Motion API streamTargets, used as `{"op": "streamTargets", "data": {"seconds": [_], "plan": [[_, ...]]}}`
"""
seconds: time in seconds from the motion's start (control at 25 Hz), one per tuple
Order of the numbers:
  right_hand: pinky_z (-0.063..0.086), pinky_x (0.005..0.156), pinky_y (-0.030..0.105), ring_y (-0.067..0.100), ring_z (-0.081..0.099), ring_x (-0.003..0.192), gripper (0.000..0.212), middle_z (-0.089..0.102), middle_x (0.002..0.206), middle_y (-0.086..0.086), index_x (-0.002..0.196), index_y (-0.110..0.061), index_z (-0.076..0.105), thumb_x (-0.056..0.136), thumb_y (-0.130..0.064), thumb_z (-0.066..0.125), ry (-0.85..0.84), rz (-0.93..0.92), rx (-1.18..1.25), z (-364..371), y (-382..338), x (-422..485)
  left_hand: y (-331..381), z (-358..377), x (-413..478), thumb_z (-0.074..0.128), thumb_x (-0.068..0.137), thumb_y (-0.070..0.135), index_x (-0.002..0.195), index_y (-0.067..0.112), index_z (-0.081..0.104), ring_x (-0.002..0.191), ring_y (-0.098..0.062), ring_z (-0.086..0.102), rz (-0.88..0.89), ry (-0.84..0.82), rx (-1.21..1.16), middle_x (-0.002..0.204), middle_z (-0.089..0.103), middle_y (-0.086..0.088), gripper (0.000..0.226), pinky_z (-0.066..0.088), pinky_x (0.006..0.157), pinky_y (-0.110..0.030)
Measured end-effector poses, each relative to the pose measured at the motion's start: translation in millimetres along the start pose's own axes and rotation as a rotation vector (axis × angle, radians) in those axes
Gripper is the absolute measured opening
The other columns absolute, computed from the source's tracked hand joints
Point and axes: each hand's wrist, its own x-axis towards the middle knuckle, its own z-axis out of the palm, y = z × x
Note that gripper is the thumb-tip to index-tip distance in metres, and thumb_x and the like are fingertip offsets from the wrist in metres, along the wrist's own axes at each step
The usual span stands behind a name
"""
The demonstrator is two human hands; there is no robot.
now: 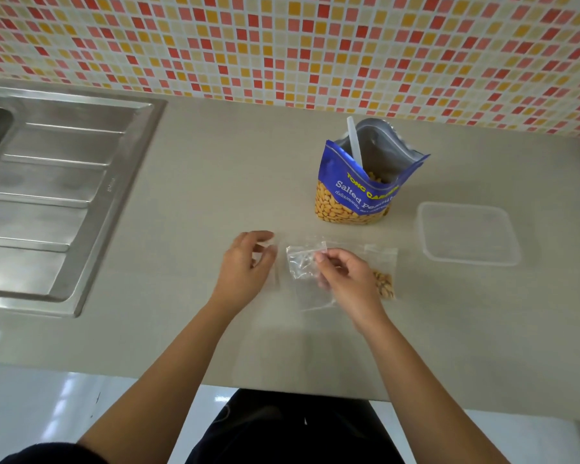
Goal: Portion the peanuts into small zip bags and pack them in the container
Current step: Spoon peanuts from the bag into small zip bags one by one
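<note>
1. At the middle of the counter (215, 162), the right hand (345, 277) pinches the top edge of an empty bag (301, 264) between thumb and fingertips, probably to work its mouth open.
2. Left hand (245, 262): fingers curled just beside that bag, over more clear plastic. Whether it grips anything cannot be told.
3. Filled bag (384, 284): flat on the counter beside the right hand, peanuts inside, not yet packed.
4. Peanut pouch (352, 199): upright and open behind the hands, with a spoon (354, 142) standing in it, ready for scooping.
5. Container (469, 261): open, right of the pouch, apparently holding nothing, placed to receive finished bags.
</note>
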Motion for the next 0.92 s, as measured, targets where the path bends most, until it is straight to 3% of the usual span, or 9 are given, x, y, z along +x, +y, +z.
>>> {"op": "streamTargets", "data": {"seconds": [0.08, 0.16, 0.24, 0.32, 0.4, 0.56, 0.64, 0.76, 0.92], "plan": [[0.051, 0.065, 0.037, 0.011, 0.056, 0.059, 0.011, 0.062, 0.065, -0.005, 0.076, -0.026, 0.065, 0.086, -0.023, 0.064, -0.025, -0.008, -0.001, -5.4, 0.1, -3.7, 17.0, -1.3, -2.2, 0.061, 0.088, 0.025, 0.112, 0.022, 0.061, 0.086, -0.003, 0.06, -0.095, -0.278, -0.208, 0.107, 0.063, 0.006, 0.024, 0.044, 0.07, -0.004], [0.048, 0.064, 0.028, 0.005, 0.055, 0.057, 0.008, 0.062, 0.066, -0.007, 0.079, -0.026, 0.065, 0.086, -0.023, 0.065, -0.027, -0.003, 0.005, -10.3, -0.2, -6.5, 24.6, 4.2, -5.0, 0.066, 0.084, 0.022, 0.108, 0.025, 0.062, 0.079, -0.004, 0.059, -0.104, -0.398, -0.256, 0.101, 0.065, 0.0, 0.024, 0.049, 0.07, -0.011], [0.048, 0.067, 0.023, -0.001, 0.057, 0.058, 0.004, 0.064, 0.066, -0.009, 0.085, -0.023, 0.065, 0.084, -0.02, 0.067, -0.03, 0.058, 0.157, -16.0, -0.6, -10.5, 29.3, 12.3, -7.9, 0.066, 0.084, 0.012, 0.104, 0.023, 0.063, 0.078, -0.011, 0.057, -0.138, -0.413, -0.376, 0.09, 0.059, -0.01, 0.023, 0.053, 0.07, -0.017], [0.051, 0.075, 0.023, 0.001, 0.064, 0.072, 0.018, 0.07, 0.078, -0.01, 0.097, -0.02, 0.063, 0.08, -0.018, 0.068, -0.064, 0.157, 0.397, -25.7, 2.1, -14.6, 36.6, 20.9, -13.0, 0.063, 0.085, 0.005, 0.103, 0.017, 0.062, 0.074, -0.011, 0.057, -0.241, -0.371, -0.572, 0.086, 0.053, -0.012, 0.021, 0.053, 0.066, -0.016], [0.051, 0.085, 0.028, 0.009, 0.065, 0.087, 0.032, 0.068, 0.09, -0.005, 0.106, -0.022, 0.059, 0.076, -0.016, 0.07, -0.072, 0.217, 0.48, -36.4, 7.1, -18.0, 44.0, 28.5, -20.1, 0.061, 0.086, 0.004, 0.101, 0.014, 0.06, 0.07, -0.006, 0.063, -0.302, -0.324, -0.698, 0.088, 0.056, -0.006, 0.018, 0.054, 0.064, -0.017], [0.055, 0.074, 0.02, 0.003, 0.064, 0.072, 0.034, 0.065, 0.073, -0.011, 0.109, -0.015, 0.053, 0.081, -0.001, 0.067, 0.063, 0.141, 0.406, -52.6, 13.9, -24.8, 51.2, 43.2, -34.1, 0.054, 0.092, 0.016, 0.1, 0.013, 0.061, 0.067, -0.01, 0.066, -0.328, -0.335, -0.755, 0.082, 0.063, 0.001, 0.012, 0.055, 0.068, -0.022], [0.055, 0.074, 0.02, 0.005, 0.065, 0.075, 0.036, 0.068, 0.078, -0.001, 0.111, -0.016, 0.053, 0.081, -0.003, 0.068, 0.076, 0.121, 0.368, -59.9, 15.4, -28.8, 54.4, 45.5, -35.0, 0.047, 0.095, 0.019, 0.099, 0.01, 0.064, 0.067, -0.012, 0.068, -0.399, -0.357, -0.865, 0.078, 0.069, -0.001, 0.019, 0.056, 0.067, -0.022], [0.053, 0.069, 0.018, 0.015, 0.063, 0.08, 0.034, 0.065, 0.086, 0.013, 0.104, -0.025, 0.054, 0.081, -0.004, 0.068, 0.043, 0.111, 0.344, -67.8, 13.4, -32.9, 57.2, 45.9, -33.9, 0.048, 0.094, 0.011, 0.089, 0.011, 0.066, 0.066, -0.012, 0.069, -0.429, -0.398, -0.891, 0.075, 0.072, 0.001, 0.019, 0.057, 0.066, -0.021], [0.051, 0.073, 0.024, 0.017, 0.064, 0.079, 0.035, 0.07, 0.084, 0.007, 0.104, -0.028, 0.055, 0.08, -0.007, 0.07, 0.026, 0.087, 0.264, -78.0, 11.8, -34.1, 57.2, 49.2, -34.1, 0.053, 0.089, -0.002, 0.096, 0.007, 0.066, 0.073, -0.014, 0.064, -0.366, -0.418, -0.785, 0.081, 0.066, -0.005, 0.017, 0.057, 0.068, -0.022]]}}
